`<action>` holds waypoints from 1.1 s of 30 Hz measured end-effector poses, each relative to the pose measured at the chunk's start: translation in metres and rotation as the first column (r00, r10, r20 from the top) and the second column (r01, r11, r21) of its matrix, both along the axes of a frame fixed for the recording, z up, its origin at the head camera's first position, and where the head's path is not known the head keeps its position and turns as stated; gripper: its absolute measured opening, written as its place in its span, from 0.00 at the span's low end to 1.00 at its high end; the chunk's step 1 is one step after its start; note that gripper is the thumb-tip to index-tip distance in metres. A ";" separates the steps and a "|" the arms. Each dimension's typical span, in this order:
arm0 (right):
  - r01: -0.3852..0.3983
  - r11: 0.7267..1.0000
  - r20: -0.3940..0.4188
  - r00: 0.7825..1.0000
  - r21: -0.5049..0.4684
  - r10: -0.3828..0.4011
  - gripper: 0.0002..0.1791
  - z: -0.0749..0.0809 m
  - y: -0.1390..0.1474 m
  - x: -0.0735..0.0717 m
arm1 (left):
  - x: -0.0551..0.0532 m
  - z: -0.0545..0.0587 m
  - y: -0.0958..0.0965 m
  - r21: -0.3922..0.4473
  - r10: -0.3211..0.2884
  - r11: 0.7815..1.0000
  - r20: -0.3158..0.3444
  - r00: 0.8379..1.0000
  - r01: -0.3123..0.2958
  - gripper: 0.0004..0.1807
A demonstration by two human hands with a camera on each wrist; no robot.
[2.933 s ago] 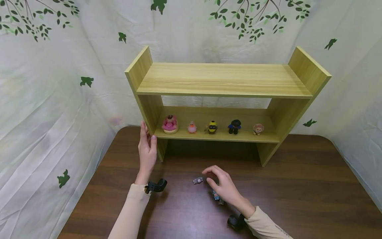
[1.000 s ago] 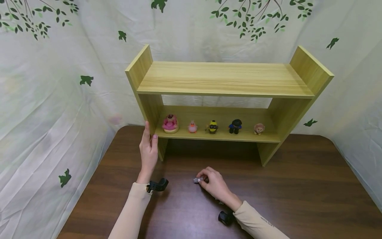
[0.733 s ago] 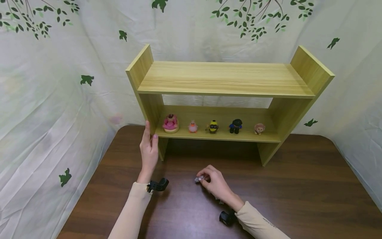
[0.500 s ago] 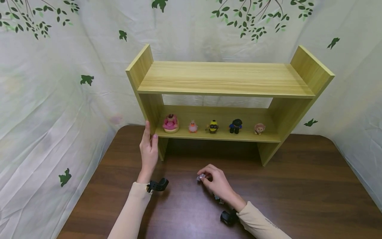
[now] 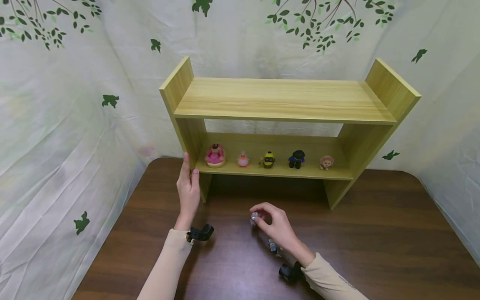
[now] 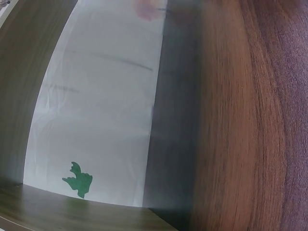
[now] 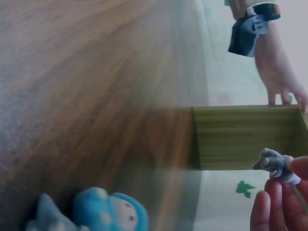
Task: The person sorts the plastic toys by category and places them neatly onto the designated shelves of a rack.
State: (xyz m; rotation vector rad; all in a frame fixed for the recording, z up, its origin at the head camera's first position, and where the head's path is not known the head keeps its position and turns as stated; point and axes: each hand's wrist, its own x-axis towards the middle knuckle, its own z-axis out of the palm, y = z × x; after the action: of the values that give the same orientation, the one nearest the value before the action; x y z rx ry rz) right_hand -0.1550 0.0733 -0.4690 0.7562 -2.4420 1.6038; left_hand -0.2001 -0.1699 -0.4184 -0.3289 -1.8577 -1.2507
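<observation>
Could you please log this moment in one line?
Right grip: pinches gray figurine | left grip: at shelf unit's left side | lower shelf: five figurines in row | table: blue figurine, another figurine

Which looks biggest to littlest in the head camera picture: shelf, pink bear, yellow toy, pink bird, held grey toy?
Shelf
Pink bear
Yellow toy and pink bird: too alike to rank
Grey toy: smallest showing, though partly covered

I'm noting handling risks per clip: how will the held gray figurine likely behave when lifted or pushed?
The held gray figurine is probably stiff, showing no visible dent under the right grip. It's likely light, being small enough to pinch. Its rounded, uneven body might tip if pushed across the table.
</observation>
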 end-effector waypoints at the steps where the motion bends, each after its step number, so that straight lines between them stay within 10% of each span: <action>1: -0.003 1.000 -0.005 1.000 -0.006 0.002 0.12 0.006 0.000 0.002 | 0.000 0.000 0.000 0.001 0.003 1.000 0.001 1.000 -0.003 0.45; 7: -0.023 0.999 -0.010 1.000 -0.048 0.022 0.12 0.037 -0.002 0.012 | 0.000 0.000 0.000 0.010 0.011 1.000 0.012 1.000 -0.011 0.46; 22: -0.079 0.991 -0.115 0.991 -0.108 0.067 0.13 0.043 0.001 -0.003 | 0.000 -0.001 0.000 0.012 0.019 1.000 -0.005 1.000 -0.019 0.43; 33: -0.102 0.986 -0.164 0.983 -0.134 0.080 0.12 0.101 -0.005 0.010 | 0.000 0.000 0.000 0.006 0.021 1.000 -0.020 1.000 -0.021 0.44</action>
State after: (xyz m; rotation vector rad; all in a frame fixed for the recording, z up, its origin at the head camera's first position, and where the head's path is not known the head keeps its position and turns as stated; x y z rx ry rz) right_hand -0.1445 0.0682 -0.3675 0.9443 -2.1871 1.6592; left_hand -0.1998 -0.1697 -0.4185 -0.3166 -1.8362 -1.2339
